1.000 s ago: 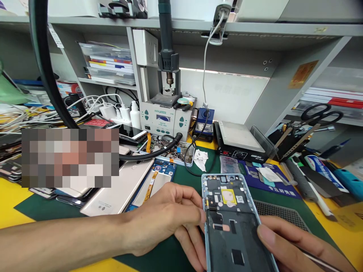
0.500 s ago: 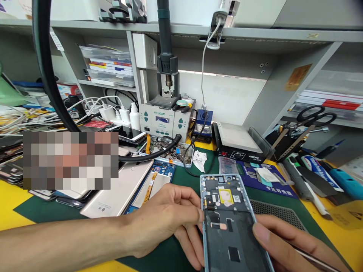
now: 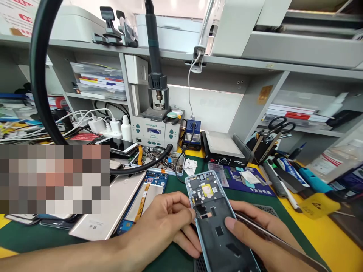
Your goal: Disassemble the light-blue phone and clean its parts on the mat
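A phone with its back cover off (image 3: 208, 234) is held tilted in front of me, showing a dark inner side, a yellow-edged patch near the top and a light blue frame. My left hand (image 3: 170, 221) has its fingers curled against the phone's left edge. On the opposite edge, my right hand (image 3: 258, 230) grips the phone with the thumb lying on its inner face. Long metal tweezers (image 3: 279, 241) also rest in that right hand, pointing down to the right. The phone's bottom end nearly reaches the lower picture edge.
A hot-air station (image 3: 153, 132) stands at the back, its black hose (image 3: 141, 169) arching left. Phone parts (image 3: 107, 211) lie left, beside a blue phone frame (image 3: 124, 226). A heating plate (image 3: 224, 145) and scissors (image 3: 280, 126) are right. A blurred block covers the left side.
The view has tilted up and shifted right, so more of the shelf shows. The phone is turned slightly and more of the tweezers is visible. Both hands keep their hold.
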{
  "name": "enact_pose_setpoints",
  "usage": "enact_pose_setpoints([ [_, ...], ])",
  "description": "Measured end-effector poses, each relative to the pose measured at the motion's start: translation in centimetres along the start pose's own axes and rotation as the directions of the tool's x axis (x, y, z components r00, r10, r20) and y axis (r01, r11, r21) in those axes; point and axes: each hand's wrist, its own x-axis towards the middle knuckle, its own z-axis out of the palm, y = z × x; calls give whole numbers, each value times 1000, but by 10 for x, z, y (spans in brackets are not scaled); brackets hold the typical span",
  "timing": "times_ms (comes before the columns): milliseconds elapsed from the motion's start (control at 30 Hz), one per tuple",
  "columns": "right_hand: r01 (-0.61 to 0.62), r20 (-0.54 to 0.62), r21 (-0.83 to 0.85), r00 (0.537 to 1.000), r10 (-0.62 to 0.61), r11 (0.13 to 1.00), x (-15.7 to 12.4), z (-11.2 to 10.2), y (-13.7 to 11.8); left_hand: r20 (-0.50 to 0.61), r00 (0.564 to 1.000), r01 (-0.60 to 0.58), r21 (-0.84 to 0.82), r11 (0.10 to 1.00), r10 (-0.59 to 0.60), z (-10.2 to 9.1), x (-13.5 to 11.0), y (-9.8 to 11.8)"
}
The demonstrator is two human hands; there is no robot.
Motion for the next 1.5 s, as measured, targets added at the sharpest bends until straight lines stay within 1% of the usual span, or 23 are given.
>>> enact_pose_setpoints([
  [100,12,-19,27,1000,-12,1000,7,-7,1,21,1000,-15,84,996,14,0,-3,5],
  [167,20,33,67,999,-22,998,12,-14,-3,59,998,-33,132,991,26,-2,-4,8],
  [233,-34,74,103,997,26,994,17,-22,-12,64,998,-29,165,986,19,-6,-5,11],
  [267,-67,73,120,996,58,991,18,-27,-16,52,998,-49,192,980,39,-9,-5,11],
  [300,-86,66,131,995,78,988,20,-31,-21,31,996,-94,239,966,89,-12,-5,12],
  [333,-100,60,133,994,93,986,21,-34,-25,12,985,-166,317,934,171,-16,-4,12],
  [367,-110,65,127,993,103,986,21,-38,-28,12,959,-262,418,870,284,-20,-4,12],
  [400,-122,83,115,990,113,986,22,-40,-30,31,916,-354,528,772,399,-24,-3,12],
  [467,-165,155,84,976,151,983,22,-42,-32,166,809,-497,706,505,564,-30,-3,13],
  [533,-208,240,62,953,187,976,22,-41,-31,356,707,-601,757,254,611,-34,-3,14],
  [567,-223,277,54,940,200,973,23,-40,-31,437,659,-643,749,157,612,-35,-3,14],
  [600,-233,309,47,928,208,971,23,-38,-29,506,603,-682,728,71,617,-35,-4,14],
  [633,-241,335,41,918,214,970,25,-36,-28,561,534,-716,698,-15,632,-35,-4,13],
  [700,-247,368,29,904,219,969,28,-33,-25,643,380,-756,631,-178,665,-32,-5,11],
  [733,-243,376,23,901,217,970,29,-32,-23,674,313,-763,598,-245,670,-31,-6,10],
  [767,-234,378,19,902,209,972,30,-31,-21,695,262,-767,571,-293,670,-29,-6,9],
  [800,-219,374,16,906,197,976,31,-31,-20,705,232,-770,554,-317,670,-27,-6,8],
  [967,-81,345,-25,935,85,996,33,-32,-17,691,183,-791,526,-312,700,-20,-6,4],
  [1100,97,257,-74,964,-75,993,36,-38,-18,664,189,-767,560,-314,723,-14,-6,1],
  [1200,249,156,-96,960,-233,964,36,-46,-21,656,219,-755,583,-300,723,-11,-5,-3],
  [1300,381,89,-113,924,-373,918,34,-54,-27,644,279,-748,611,-258,713,-7,-2,-7],
  [1400,466,50,-143,884,-464,873,25,-58,-35,637,343,-741,635,-217,690,-3,1,-7],
  [1500,521,58,-187,852,-520,833,11,-54,-43,642,369,-737,642,-209,672,0,3,-5],
])
